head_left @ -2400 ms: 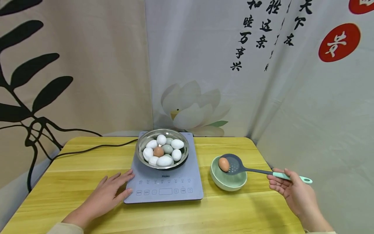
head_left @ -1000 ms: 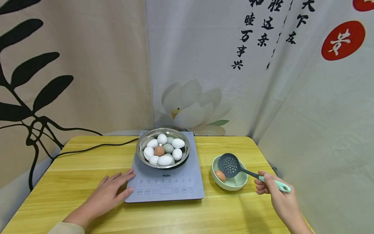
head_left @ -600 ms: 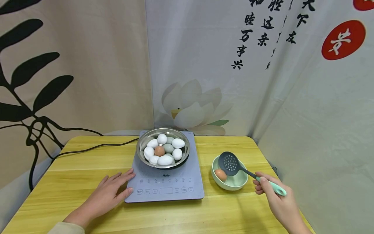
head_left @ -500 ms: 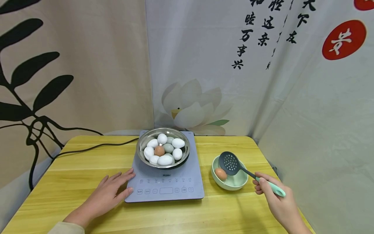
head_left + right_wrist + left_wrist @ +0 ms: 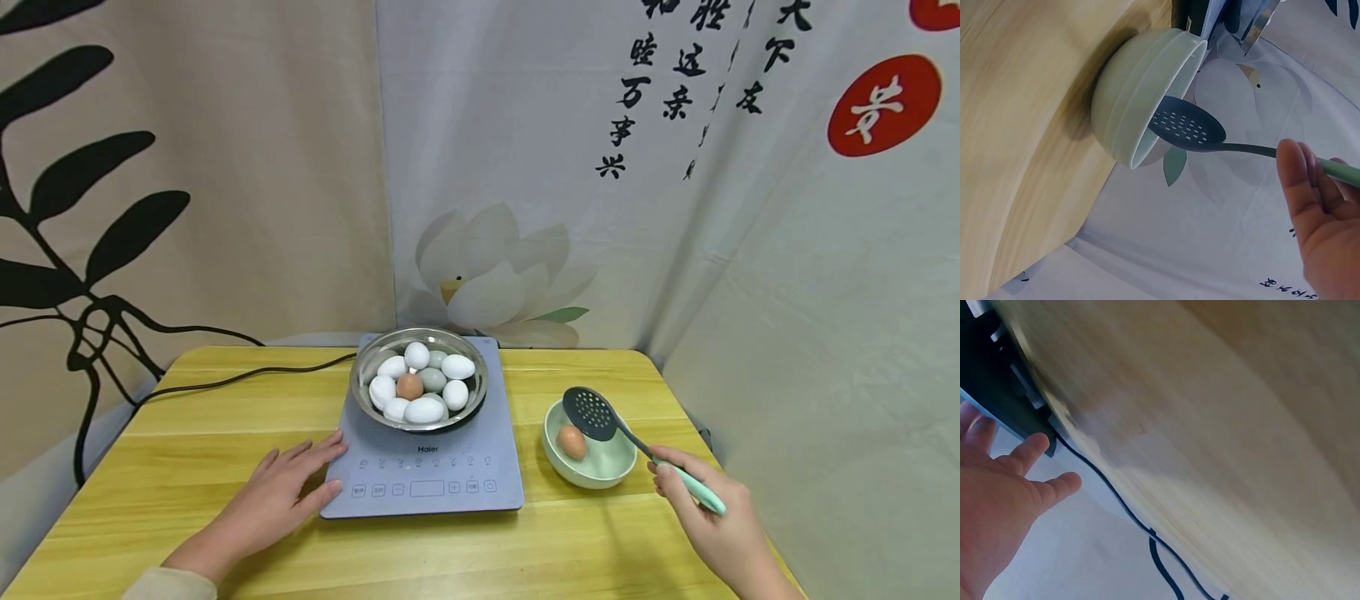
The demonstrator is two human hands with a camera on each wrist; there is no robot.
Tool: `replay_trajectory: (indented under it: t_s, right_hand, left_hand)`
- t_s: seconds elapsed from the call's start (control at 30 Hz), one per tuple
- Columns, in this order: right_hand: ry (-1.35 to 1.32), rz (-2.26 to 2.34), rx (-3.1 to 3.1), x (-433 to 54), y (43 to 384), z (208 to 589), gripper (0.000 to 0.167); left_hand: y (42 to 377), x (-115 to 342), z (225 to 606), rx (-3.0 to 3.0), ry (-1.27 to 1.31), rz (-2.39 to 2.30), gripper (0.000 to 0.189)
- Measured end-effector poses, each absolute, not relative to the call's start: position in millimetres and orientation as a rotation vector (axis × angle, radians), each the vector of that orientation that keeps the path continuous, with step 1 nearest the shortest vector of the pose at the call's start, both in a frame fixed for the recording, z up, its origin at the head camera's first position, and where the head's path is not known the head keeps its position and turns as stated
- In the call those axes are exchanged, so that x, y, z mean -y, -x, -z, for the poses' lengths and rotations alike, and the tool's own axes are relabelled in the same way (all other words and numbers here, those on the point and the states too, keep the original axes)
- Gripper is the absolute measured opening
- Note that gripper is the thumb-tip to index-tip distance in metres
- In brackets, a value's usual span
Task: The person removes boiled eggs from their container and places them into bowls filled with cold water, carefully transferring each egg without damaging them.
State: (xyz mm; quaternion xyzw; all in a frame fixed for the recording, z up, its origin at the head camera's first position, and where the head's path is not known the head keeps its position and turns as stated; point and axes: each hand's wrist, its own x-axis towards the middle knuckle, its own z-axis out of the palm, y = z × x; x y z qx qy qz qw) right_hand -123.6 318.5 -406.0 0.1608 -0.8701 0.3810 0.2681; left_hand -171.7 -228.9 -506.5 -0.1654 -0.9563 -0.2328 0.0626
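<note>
My right hand (image 5: 708, 512) grips the mint-green handle of a dark slotted spoon (image 5: 590, 414). The spoon's perforated head is tilted over the back of a light green bowl (image 5: 597, 477) and carries nothing. Inside that bowl lies one brown egg (image 5: 572, 442). In the right wrist view the slotted spoon (image 5: 1186, 123) reaches partly past the bowl's rim (image 5: 1169, 78). My left hand (image 5: 273, 500) touches the left edge of the induction cooker (image 5: 450, 475) with spread fingers. On the cooker stands a steel bowl (image 5: 360, 398) holding several white and pale green eggs and one brown egg (image 5: 409, 387).
A wooden table (image 5: 247, 425) carries everything. A black power cord (image 5: 240, 381) runs from behind the cooker to the table's left side. Printed fabric (image 5: 517, 167) hangs behind the table and along its right.
The brown egg has gone from the slotted spoon into the light green bowl, where it has rolled a little toward the middle. The spoon has lifted slightly and tilted. My left hand has stayed put.
</note>
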Motion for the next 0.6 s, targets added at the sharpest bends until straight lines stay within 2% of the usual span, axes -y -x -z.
replay_trajectory:
  t_s: [0.37,0.6]
  right_hand:
    - [-0.67,-0.731,2.265,-325.4,127.8,405.9,0.043]
    - [-0.775,-0.681,2.179,-325.0,130.0,406.7,0.035]
  left_hand:
    - [172.3,229.7,507.0,2.891,0.501,0.703,0.056]
    - [172.0,229.8,507.3,2.887,0.502,0.706,0.055]
